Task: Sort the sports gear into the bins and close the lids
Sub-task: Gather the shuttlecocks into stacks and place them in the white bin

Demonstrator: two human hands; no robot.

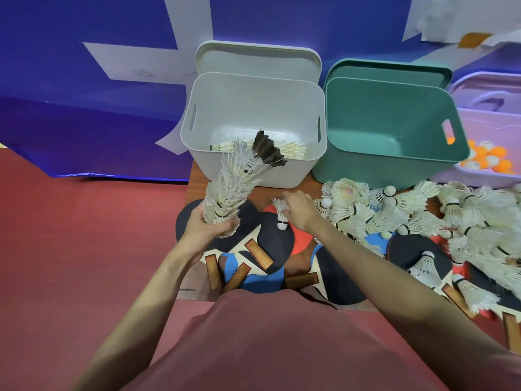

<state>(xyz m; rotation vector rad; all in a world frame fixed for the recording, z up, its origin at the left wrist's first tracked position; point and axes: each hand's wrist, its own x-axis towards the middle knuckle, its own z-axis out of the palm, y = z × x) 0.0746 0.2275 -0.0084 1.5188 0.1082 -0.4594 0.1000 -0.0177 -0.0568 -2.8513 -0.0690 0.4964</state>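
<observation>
My left hand (pixel 207 231) grips the base of a long stack of nested shuttlecocks (pixel 235 180) that leans toward the white bin (pixel 253 108); a dark-feathered one tops the stack. My right hand (pixel 298 210) pinches a single white shuttlecock (pixel 281 215), cork end down, over the paddles. The white bin holds a few shuttlecock stacks lying on its floor. The green bin (pixel 394 114) beside it has nothing visible inside. A heap of loose shuttlecocks (pixel 423 215) lies to the right. Table tennis paddles (pixel 270 249) cover the table in front of me.
Each bin's lid leans behind it: white lid (pixel 258 56), green lid (pixel 392 70). A lilac bin (pixel 496 165) at far right holds orange and white balls. A few white balls lie among the shuttlecocks. Red floor lies to the left of the table, a blue wall behind.
</observation>
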